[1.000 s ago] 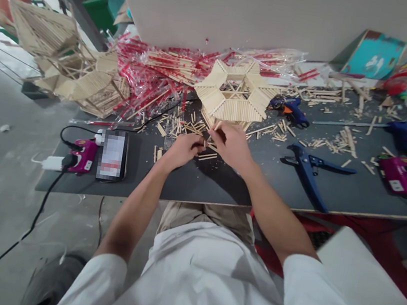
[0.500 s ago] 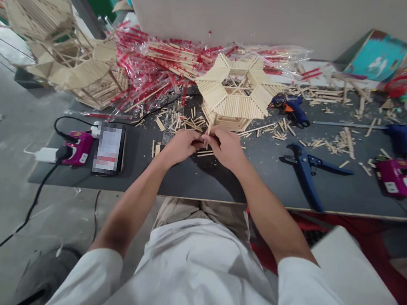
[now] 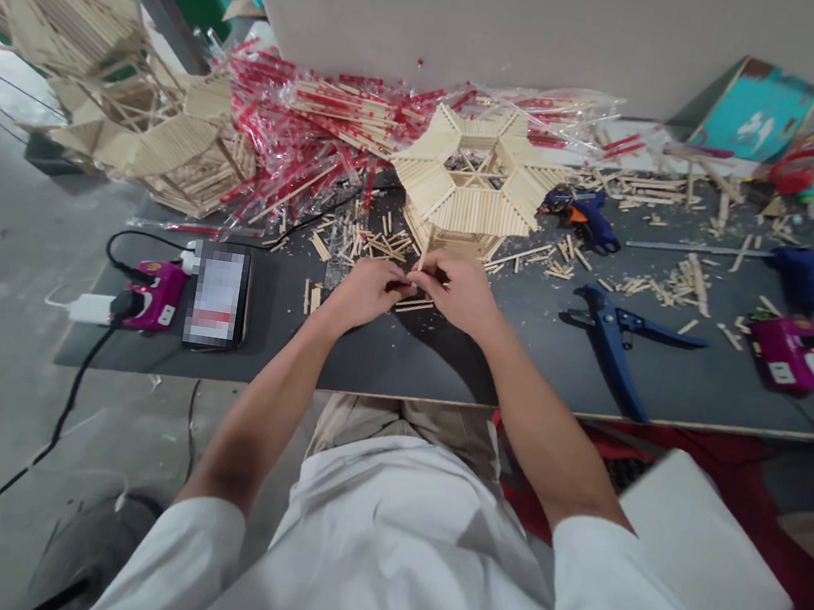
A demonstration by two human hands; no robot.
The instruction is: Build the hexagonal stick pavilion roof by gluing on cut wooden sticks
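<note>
My left hand (image 3: 361, 294) and my right hand (image 3: 458, 293) meet over the dark table (image 3: 445, 361), fingertips together. Both pinch short wooden sticks (image 3: 421, 259), one of which pokes up between the fingers. Just beyond my hands stands a hexagonal stick model (image 3: 475, 187) with slatted roof panels. More cut sticks (image 3: 366, 242) lie scattered on the table around and under my hands.
Blue cutters (image 3: 615, 336) lie right of my hands, a blue glue gun (image 3: 587, 218) behind them. A phone (image 3: 217, 298) and a purple power strip (image 3: 154, 298) sit left. Red-wrapped chopstick packs (image 3: 325, 132) and other stick models (image 3: 136, 131) fill the back left.
My hands have drawn closer together and slightly nearer the stick model. The view has shifted a little to the left.
</note>
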